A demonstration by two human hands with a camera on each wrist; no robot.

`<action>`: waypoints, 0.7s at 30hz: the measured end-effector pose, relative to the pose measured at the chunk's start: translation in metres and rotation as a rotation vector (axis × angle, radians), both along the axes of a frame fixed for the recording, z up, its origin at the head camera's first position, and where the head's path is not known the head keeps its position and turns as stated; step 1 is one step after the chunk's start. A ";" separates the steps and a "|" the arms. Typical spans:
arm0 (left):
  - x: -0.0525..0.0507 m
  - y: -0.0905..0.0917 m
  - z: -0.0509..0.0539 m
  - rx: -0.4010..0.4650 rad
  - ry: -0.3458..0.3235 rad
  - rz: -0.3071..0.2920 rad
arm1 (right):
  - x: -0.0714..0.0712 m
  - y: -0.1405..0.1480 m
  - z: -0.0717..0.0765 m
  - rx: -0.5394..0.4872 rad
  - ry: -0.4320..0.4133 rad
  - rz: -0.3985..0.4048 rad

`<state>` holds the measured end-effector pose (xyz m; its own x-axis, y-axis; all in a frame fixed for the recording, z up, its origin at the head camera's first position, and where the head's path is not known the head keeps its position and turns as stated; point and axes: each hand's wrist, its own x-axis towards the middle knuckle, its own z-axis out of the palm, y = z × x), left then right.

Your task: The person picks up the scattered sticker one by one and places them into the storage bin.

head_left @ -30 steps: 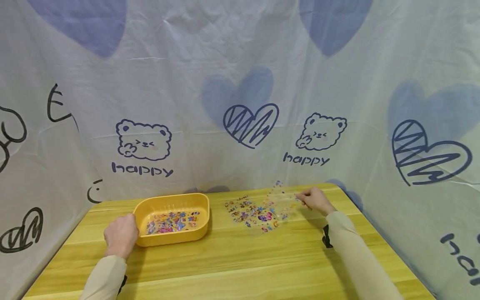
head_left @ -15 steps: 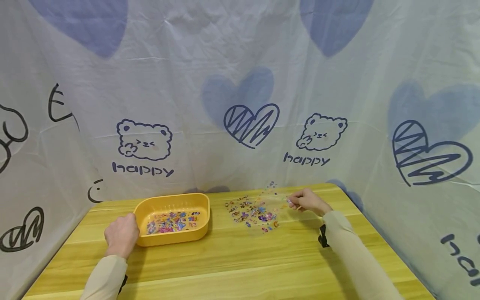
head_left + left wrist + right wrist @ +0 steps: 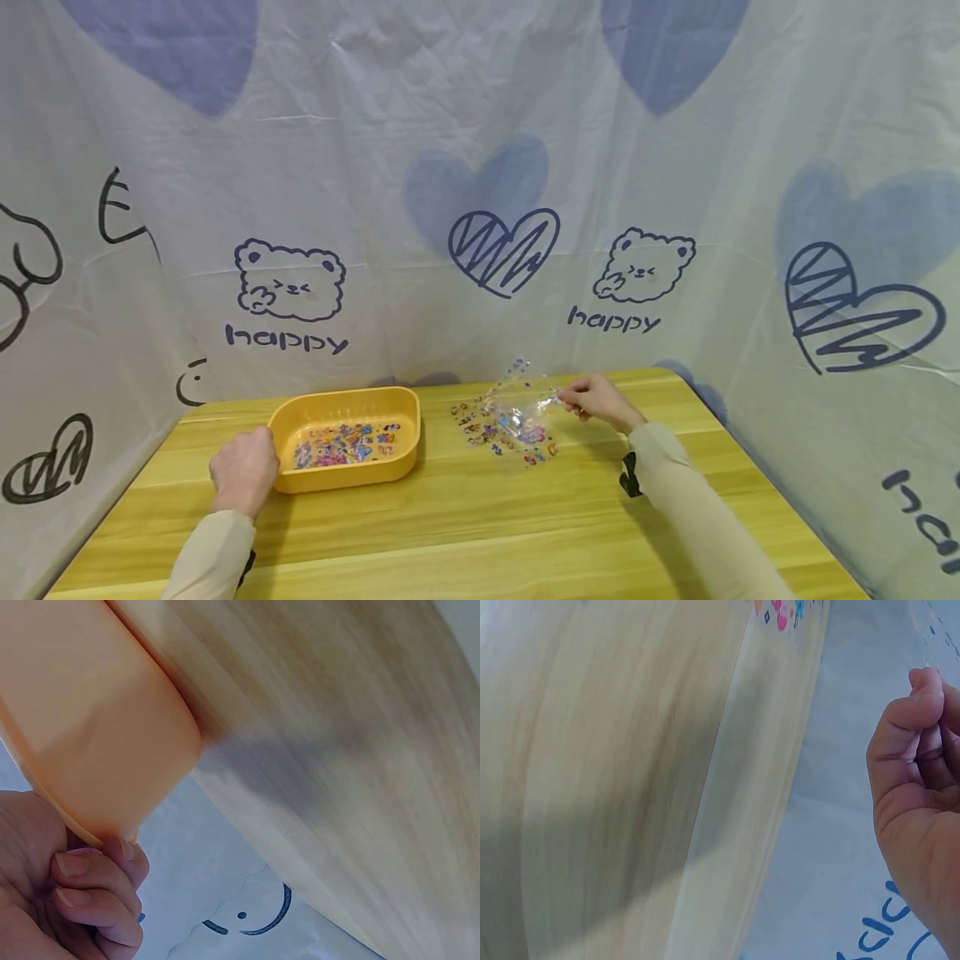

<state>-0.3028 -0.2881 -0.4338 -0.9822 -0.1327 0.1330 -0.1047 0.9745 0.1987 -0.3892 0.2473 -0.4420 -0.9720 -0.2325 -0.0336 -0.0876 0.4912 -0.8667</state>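
Smooth plastic, grained wood, creased cloth
The tray [image 3: 347,477] looks like smooth plastic with a soft sheen. Right of the tray, the film [image 3: 517,422] is clear, thin, glossy plastic with bright glare. Under the tray, the table [image 3: 450,525] shows smooth, faintly shiny wood grain. Behind the tray, the backdrop [image 3: 382,183] is creased, matt cloth.

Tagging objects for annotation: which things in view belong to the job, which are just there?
Job:
- clear printed film, pinched by right hand
- yellow tray, rim gripped by left hand
- colourful prints in tray
- printed film on table

Just there:
- wooden table
- patterned backdrop
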 end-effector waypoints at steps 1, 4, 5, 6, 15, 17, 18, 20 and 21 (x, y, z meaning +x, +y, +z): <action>0.000 0.000 0.000 -0.001 0.000 0.000 | 0.000 -0.001 0.000 -0.005 -0.001 0.000; 0.000 0.001 0.000 -0.005 0.005 -0.001 | 0.001 -0.006 -0.001 -0.025 -0.006 0.008; 0.000 0.001 0.000 -0.006 0.006 0.000 | 0.001 -0.007 -0.001 -0.028 -0.009 0.013; -0.001 0.001 0.000 -0.007 0.005 0.000 | 0.001 -0.009 -0.001 -0.031 -0.011 0.015; -0.001 0.000 0.000 0.005 -0.025 0.006 | 0.002 -0.027 -0.007 -0.030 -0.052 0.042; -0.001 0.000 0.000 0.009 -0.026 0.006 | 0.003 -0.032 -0.006 -0.035 -0.050 0.051; -0.002 0.000 0.000 0.010 -0.026 0.006 | 0.003 -0.034 -0.006 -0.039 -0.046 0.057; -0.003 -0.001 -0.001 0.009 -0.028 0.007 | 0.004 -0.039 -0.003 -0.047 -0.037 0.074; -0.003 -0.001 -0.001 0.008 -0.030 0.008 | 0.004 -0.042 -0.002 -0.051 -0.033 0.085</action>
<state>-0.3063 -0.2888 -0.4345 -0.9846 -0.1416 0.1024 -0.1186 0.9720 0.2031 -0.3855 0.2050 -0.4437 -0.9474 -0.3161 -0.0511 -0.0981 0.4385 -0.8934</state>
